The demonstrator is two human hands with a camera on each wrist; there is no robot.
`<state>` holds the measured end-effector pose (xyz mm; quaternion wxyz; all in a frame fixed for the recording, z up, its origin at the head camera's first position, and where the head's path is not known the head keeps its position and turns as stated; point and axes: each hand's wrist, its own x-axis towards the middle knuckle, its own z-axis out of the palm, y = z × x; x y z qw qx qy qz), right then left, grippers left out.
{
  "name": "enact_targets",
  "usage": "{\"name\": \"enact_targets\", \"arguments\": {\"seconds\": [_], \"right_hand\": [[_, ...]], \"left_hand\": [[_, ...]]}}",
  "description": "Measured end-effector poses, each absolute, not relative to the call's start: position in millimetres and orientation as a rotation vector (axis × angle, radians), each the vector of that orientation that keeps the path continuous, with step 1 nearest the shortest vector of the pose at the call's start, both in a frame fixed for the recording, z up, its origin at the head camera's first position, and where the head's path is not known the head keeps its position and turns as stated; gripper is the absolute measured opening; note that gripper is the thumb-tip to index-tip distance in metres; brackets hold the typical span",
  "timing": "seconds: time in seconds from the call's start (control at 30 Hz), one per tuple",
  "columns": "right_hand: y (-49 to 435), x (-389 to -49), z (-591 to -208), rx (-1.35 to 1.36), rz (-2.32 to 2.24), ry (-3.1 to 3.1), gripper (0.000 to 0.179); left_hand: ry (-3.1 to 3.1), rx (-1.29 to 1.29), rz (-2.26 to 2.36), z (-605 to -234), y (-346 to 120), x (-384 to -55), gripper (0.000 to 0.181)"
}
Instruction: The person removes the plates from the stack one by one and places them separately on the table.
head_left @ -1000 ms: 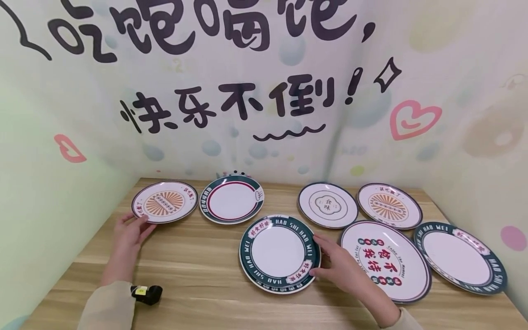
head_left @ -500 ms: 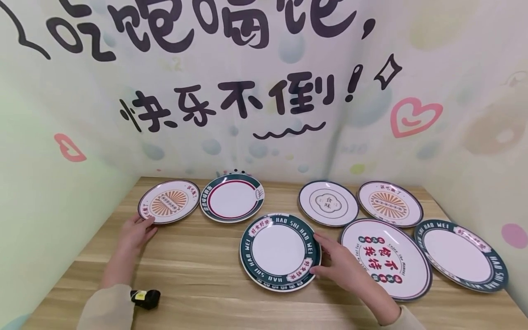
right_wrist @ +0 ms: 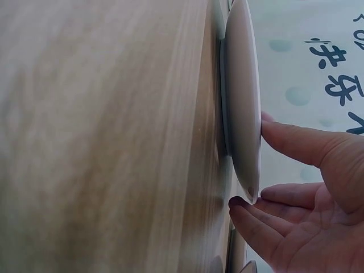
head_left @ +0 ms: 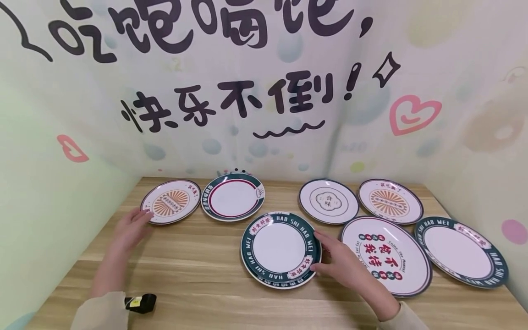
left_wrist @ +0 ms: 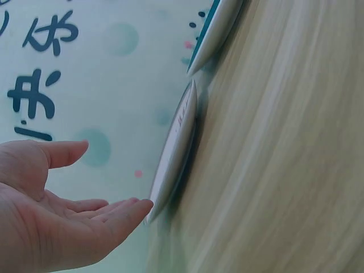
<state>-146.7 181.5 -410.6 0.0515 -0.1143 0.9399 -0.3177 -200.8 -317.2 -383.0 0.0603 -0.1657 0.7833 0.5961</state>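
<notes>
At the back left lies a white plate with an orange sunburst (head_left: 171,201). My left hand (head_left: 131,229) is by its near left rim, fingers extended and thumb apart. In the left wrist view, the fingertips of the left hand (left_wrist: 74,216) are close to or touching that rim. My right hand (head_left: 344,263) rests against the right rim of a green-bordered plate (head_left: 280,250) at mid-table. This plate sits on another one, whose edge peeks out below. In the right wrist view, the thumb and fingertips of the right hand (right_wrist: 301,187) touch the upper plate's rim (right_wrist: 244,102).
Behind stands a green-rimmed plate with a red ring (head_left: 233,198). On the right are a small white plate (head_left: 328,215), a second sunburst plate (head_left: 408,190), a red-lettered plate (head_left: 412,275) and another green-bordered plate (head_left: 453,250). A wall (head_left: 231,151) closes the wooden table's (head_left: 198,284) back.
The left sunburst plate has slid slightly to the right, and its printing has turned a little. My left hand has since drawn slightly back from its rim. The right hand stays at its plate.
</notes>
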Motion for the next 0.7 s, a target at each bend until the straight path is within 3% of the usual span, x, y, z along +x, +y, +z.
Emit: {"name": "enact_targets", "arguments": {"seconds": [0.7], "right_hand": [[181, -149, -411, -0.322, -0.993, 2.85, 0.082]], "left_hand": [[2.347, -0.185, 1.866, -383, -252, -196, 0.073]]}}
